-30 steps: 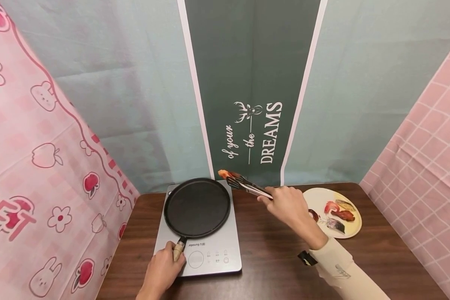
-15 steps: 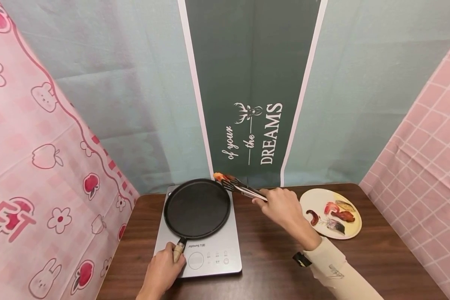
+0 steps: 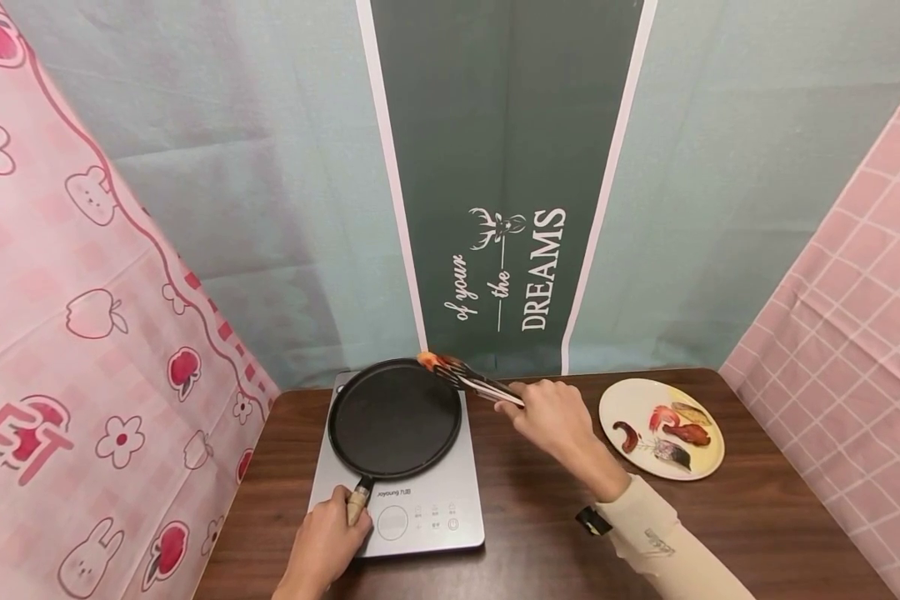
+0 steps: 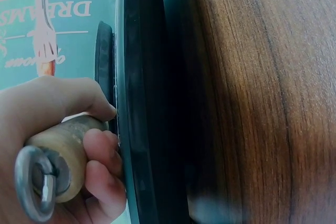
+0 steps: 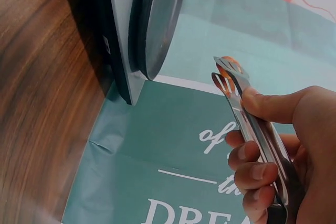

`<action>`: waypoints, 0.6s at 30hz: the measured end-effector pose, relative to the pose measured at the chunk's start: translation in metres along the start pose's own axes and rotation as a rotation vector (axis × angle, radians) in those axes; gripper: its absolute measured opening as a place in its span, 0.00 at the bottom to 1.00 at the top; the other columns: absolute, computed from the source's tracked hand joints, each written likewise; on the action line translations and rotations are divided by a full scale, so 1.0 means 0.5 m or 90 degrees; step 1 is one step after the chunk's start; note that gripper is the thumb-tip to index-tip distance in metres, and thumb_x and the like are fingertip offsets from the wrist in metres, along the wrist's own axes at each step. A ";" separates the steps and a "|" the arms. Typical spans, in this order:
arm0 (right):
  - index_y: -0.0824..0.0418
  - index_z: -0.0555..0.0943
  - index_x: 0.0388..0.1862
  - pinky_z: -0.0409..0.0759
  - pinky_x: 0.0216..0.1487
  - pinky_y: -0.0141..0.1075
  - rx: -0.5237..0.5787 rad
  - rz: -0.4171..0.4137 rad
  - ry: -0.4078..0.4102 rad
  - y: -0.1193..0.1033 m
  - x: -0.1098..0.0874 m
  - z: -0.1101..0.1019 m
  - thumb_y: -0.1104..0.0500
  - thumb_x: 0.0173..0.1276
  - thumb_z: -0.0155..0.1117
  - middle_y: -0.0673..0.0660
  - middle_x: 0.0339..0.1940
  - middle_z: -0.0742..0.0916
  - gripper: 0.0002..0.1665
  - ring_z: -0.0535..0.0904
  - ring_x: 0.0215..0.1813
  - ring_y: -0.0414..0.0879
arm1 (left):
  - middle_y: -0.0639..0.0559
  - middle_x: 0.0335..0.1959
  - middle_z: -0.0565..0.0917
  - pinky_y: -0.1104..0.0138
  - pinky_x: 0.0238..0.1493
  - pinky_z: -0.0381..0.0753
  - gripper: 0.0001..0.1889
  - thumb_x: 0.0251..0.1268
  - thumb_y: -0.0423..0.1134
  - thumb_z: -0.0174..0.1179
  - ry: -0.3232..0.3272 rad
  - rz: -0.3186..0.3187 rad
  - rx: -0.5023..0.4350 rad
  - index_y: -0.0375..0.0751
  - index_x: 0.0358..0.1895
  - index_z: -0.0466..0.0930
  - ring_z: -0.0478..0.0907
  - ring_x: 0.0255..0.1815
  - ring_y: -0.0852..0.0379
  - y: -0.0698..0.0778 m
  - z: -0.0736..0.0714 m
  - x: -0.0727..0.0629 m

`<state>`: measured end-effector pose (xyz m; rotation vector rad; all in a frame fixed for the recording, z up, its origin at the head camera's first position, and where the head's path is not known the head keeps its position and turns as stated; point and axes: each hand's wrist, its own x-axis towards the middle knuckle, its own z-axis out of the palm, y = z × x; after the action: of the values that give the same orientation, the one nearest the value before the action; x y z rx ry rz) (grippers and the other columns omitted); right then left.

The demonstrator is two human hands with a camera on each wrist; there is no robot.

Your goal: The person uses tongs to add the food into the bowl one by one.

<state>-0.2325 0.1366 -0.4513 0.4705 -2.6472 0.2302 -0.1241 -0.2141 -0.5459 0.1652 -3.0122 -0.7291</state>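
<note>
My left hand grips the wooden handle of a flat black frying pan. A metal ring at the handle's end shows in the left wrist view. The pan sits on a silver induction cooker. In my right hand are metal tongs, thumb on one arm and fingers round the other. Between the slotted tips is a small orange-red piece of food. In the head view that piece overlaps the pan's far right rim; the right wrist view shows it raised beside the pan.
On the right of the brown wooden table stands an oval plate with a curved dark sausage-like piece and a reddish-brown piece. Printed cloths hang behind and at both sides. A dark band hangs by the right cuff.
My right hand has moved left with the tongs and the food, from right of the pan to its far right rim. The left hand and the pan have stayed put.
</note>
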 end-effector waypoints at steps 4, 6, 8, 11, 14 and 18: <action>0.51 0.91 0.41 0.77 0.24 0.54 0.006 -0.003 0.003 -0.003 -0.001 0.008 0.41 0.62 0.78 0.56 0.20 0.86 0.17 0.84 0.23 0.59 | 0.51 0.23 0.80 0.54 0.28 0.75 0.16 0.58 0.43 0.69 -0.003 -0.001 0.001 0.37 0.43 0.80 0.75 0.24 0.53 0.001 -0.001 0.000; 0.51 0.91 0.41 0.76 0.24 0.53 0.009 -0.005 0.001 -0.005 -0.001 0.011 0.41 0.62 0.78 0.56 0.20 0.87 0.18 0.84 0.23 0.59 | 0.51 0.23 0.80 0.53 0.28 0.75 0.15 0.58 0.43 0.69 -0.003 0.004 0.004 0.37 0.43 0.80 0.74 0.24 0.53 0.002 -0.002 0.000; 0.51 0.91 0.40 0.76 0.23 0.52 0.011 -0.005 -0.002 -0.007 -0.002 0.014 0.41 0.62 0.78 0.56 0.19 0.87 0.18 0.84 0.23 0.59 | 0.51 0.23 0.80 0.53 0.28 0.75 0.15 0.58 0.43 0.69 -0.003 0.004 0.004 0.37 0.43 0.80 0.74 0.24 0.53 0.002 -0.002 0.001; 0.51 0.91 0.40 0.75 0.22 0.51 0.014 -0.005 -0.009 -0.010 -0.002 0.017 0.41 0.63 0.78 0.56 0.19 0.87 0.17 0.84 0.22 0.59 | 0.51 0.23 0.80 0.53 0.28 0.75 0.16 0.57 0.43 0.69 -0.004 0.006 0.007 0.37 0.43 0.80 0.74 0.24 0.53 0.001 -0.002 0.002; 0.52 0.91 0.40 0.75 0.22 0.51 0.013 -0.003 -0.015 -0.014 -0.002 0.019 0.41 0.63 0.78 0.56 0.19 0.87 0.18 0.83 0.22 0.58 | 0.50 0.23 0.80 0.53 0.28 0.76 0.16 0.57 0.44 0.68 -0.006 0.003 0.011 0.36 0.43 0.80 0.75 0.24 0.52 0.001 -0.002 0.003; 0.52 0.91 0.42 0.74 0.22 0.50 0.012 0.001 -0.023 -0.018 -0.003 0.021 0.40 0.63 0.78 0.56 0.19 0.87 0.18 0.83 0.22 0.57 | 0.50 0.22 0.80 0.53 0.28 0.75 0.16 0.58 0.44 0.68 -0.008 0.003 0.018 0.37 0.42 0.79 0.75 0.23 0.52 0.001 -0.002 0.003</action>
<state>-0.2322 0.1264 -0.4603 0.4825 -2.6831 0.2506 -0.1258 -0.2144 -0.5446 0.1551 -3.0353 -0.6895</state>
